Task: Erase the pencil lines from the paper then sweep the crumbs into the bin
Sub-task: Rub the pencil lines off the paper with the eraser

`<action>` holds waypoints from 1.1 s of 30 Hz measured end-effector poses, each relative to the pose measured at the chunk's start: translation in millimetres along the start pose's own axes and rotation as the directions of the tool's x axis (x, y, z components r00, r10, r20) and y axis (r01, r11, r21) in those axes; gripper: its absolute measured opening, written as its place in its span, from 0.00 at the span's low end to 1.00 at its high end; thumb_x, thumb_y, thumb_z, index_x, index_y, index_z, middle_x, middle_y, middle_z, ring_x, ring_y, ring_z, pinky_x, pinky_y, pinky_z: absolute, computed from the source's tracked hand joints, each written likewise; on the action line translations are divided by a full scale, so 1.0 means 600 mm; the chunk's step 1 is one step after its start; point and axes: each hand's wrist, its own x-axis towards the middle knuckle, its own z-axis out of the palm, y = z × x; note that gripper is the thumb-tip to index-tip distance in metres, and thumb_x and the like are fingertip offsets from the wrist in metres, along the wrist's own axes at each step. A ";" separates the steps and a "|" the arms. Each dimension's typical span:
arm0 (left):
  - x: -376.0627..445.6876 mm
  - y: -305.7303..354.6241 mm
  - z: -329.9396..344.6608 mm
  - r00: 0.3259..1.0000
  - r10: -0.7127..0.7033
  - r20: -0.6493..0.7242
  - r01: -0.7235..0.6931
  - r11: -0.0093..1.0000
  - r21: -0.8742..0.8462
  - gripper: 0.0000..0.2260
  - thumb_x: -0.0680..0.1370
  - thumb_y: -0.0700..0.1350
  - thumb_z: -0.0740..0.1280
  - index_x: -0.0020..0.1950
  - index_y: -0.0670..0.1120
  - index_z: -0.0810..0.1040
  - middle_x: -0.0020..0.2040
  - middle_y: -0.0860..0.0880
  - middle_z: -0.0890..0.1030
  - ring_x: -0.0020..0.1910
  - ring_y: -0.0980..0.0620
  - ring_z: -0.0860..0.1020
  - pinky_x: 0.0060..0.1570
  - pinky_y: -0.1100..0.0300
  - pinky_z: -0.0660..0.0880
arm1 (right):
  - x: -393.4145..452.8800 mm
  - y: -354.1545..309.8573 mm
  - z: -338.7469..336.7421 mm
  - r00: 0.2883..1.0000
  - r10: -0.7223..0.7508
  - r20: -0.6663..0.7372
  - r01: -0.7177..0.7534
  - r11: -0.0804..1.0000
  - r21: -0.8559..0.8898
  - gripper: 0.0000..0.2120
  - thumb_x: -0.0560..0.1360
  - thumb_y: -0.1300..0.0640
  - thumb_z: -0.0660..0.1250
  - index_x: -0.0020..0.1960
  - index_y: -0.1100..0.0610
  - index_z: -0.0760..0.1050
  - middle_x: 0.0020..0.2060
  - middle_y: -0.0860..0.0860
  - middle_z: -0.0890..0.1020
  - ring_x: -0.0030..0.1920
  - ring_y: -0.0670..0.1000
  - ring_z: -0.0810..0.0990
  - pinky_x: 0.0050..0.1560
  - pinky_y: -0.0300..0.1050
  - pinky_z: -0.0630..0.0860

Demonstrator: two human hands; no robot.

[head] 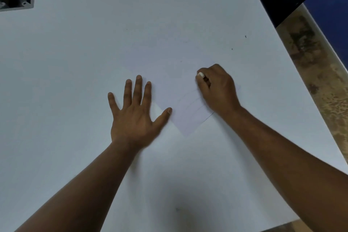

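left hand (134, 113) flat on faintly lined paper (180, 103), right hand (216, 88) pinching eraser (200, 74).

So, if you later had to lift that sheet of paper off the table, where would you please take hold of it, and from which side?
Probably the near corner of the sheet of paper, approached from the person's side. It lies flat and turned like a diamond, so that corner points toward them and is uncovered. The left hand presses flat on its left part, and the right hand, pinching an eraser, covers the right.
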 end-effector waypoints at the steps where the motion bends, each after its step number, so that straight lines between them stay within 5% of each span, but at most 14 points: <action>1: 0.000 -0.001 0.000 1.000 -0.002 -0.009 0.002 1.000 -0.007 0.40 0.78 0.75 0.39 0.84 0.53 0.39 0.83 0.52 0.34 0.82 0.50 0.32 0.77 0.33 0.37 | -0.008 -0.009 0.005 1.000 0.011 -0.002 -0.011 1.000 0.019 0.10 0.79 0.56 0.62 0.47 0.59 0.80 0.39 0.53 0.74 0.38 0.51 0.74 0.40 0.42 0.69; 7: 0.000 0.001 0.001 1.000 -0.015 0.006 0.015 1.000 0.019 0.44 0.75 0.78 0.38 0.84 0.55 0.41 0.84 0.51 0.36 0.82 0.48 0.32 0.78 0.34 0.36 | -0.035 -0.057 0.011 0.995 0.095 -0.037 -0.088 0.985 0.147 0.08 0.78 0.57 0.65 0.49 0.59 0.82 0.39 0.52 0.77 0.37 0.50 0.76 0.41 0.44 0.74; 12: 0.002 0.000 0.000 0.999 -0.008 0.049 0.006 0.998 0.055 0.45 0.72 0.79 0.35 0.82 0.57 0.33 0.82 0.51 0.30 0.81 0.46 0.30 0.77 0.32 0.35 | -0.080 -0.122 0.036 0.992 -0.053 0.116 0.031 0.982 0.184 0.05 0.78 0.56 0.67 0.46 0.56 0.81 0.37 0.49 0.76 0.36 0.47 0.74 0.38 0.38 0.70; 17: 0.004 0.002 -0.003 0.996 -0.015 0.083 0.008 0.997 0.081 0.45 0.70 0.78 0.34 0.83 0.58 0.35 0.82 0.51 0.31 0.80 0.46 0.29 0.76 0.31 0.36 | -0.078 -0.131 0.047 0.961 -0.200 0.190 0.191 0.979 0.064 0.08 0.77 0.57 0.65 0.42 0.59 0.78 0.36 0.52 0.75 0.36 0.52 0.74 0.36 0.44 0.70; 21: 0.006 0.004 -0.008 0.996 -0.024 0.087 0.020 0.999 0.050 0.48 0.70 0.83 0.38 0.83 0.58 0.36 0.83 0.51 0.32 0.81 0.46 0.29 0.76 0.30 0.35 | -0.054 -0.064 0.004 0.973 -0.224 0.059 0.230 0.966 -0.119 0.06 0.73 0.64 0.68 0.37 0.61 0.78 0.33 0.57 0.76 0.33 0.59 0.77 0.35 0.49 0.71; 26: 0.005 0.005 -0.008 0.996 -0.027 0.085 0.024 0.999 0.043 0.48 0.70 0.83 0.39 0.83 0.58 0.36 0.83 0.52 0.32 0.80 0.47 0.29 0.75 0.30 0.35 | -0.039 0.021 -0.058 0.998 0.048 0.036 -0.040 0.981 -0.188 0.10 0.76 0.59 0.65 0.38 0.62 0.77 0.34 0.56 0.74 0.32 0.57 0.73 0.33 0.49 0.74; 30: 0.004 0.002 -0.011 0.996 -0.026 0.080 0.024 0.999 0.029 0.47 0.71 0.83 0.39 0.83 0.58 0.37 0.83 0.52 0.32 0.80 0.48 0.28 0.76 0.31 0.34 | -0.031 0.003 -0.054 0.995 0.087 0.057 -0.081 0.991 -0.105 0.11 0.76 0.57 0.64 0.38 0.61 0.77 0.33 0.54 0.74 0.33 0.55 0.73 0.35 0.50 0.72; 33: 0.000 -0.002 -0.009 0.999 -0.010 0.038 0.012 0.999 -0.041 0.42 0.76 0.78 0.40 0.84 0.56 0.41 0.84 0.51 0.37 0.82 0.49 0.33 0.77 0.35 0.35 | -0.056 -0.030 -0.055 0.994 0.093 0.058 -0.095 0.995 0.031 0.09 0.78 0.56 0.65 0.48 0.60 0.82 0.37 0.54 0.79 0.37 0.52 0.78 0.42 0.42 0.72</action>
